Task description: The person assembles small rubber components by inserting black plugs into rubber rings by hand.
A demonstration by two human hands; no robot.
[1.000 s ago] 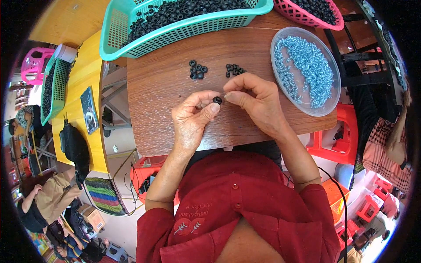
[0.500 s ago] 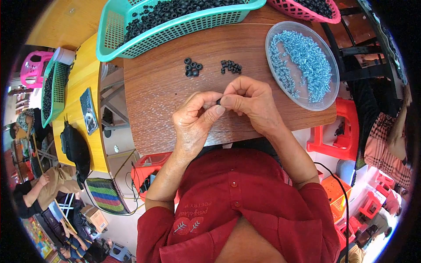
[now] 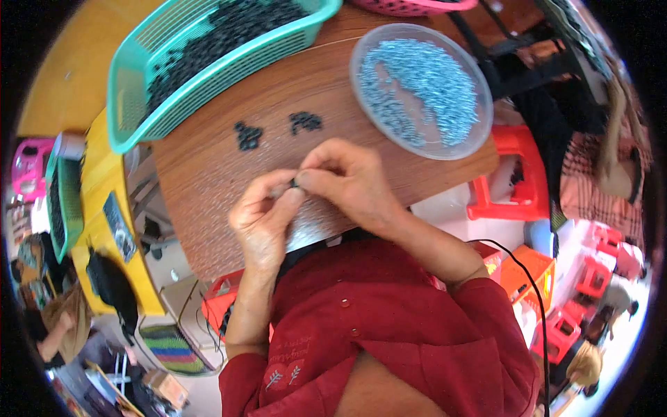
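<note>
Over the brown wooden table (image 3: 194, 208), my left hand (image 3: 260, 215) and my right hand (image 3: 351, 182) meet fingertip to fingertip. Between their pinched fingers is a small black part (image 3: 294, 183), mostly covered by the thumbs and blurred. Just beyond my hands lie two little groups of black pieces: rounded, hollow caps (image 3: 248, 135) on the left and smaller black pieces (image 3: 306, 123) on the right. To the right of these stands a clear round tub (image 3: 484, 115) holding many tiny shiny blue pieces (image 3: 448, 80).
At the far left of the table, a teal basket (image 3: 229, 94) is heaped with black pieces. A pink basket (image 3: 417, 5) sits at the far edge. Red stools (image 3: 524, 170) stand to the right. On the left, a yellow table (image 3: 142, 271) carries a black bag (image 3: 111, 285).
The whole view has tilted and shifted, so the table and its contents appear turned and farther left, with more blur. Both hands stay pinched together around the small black part.
</note>
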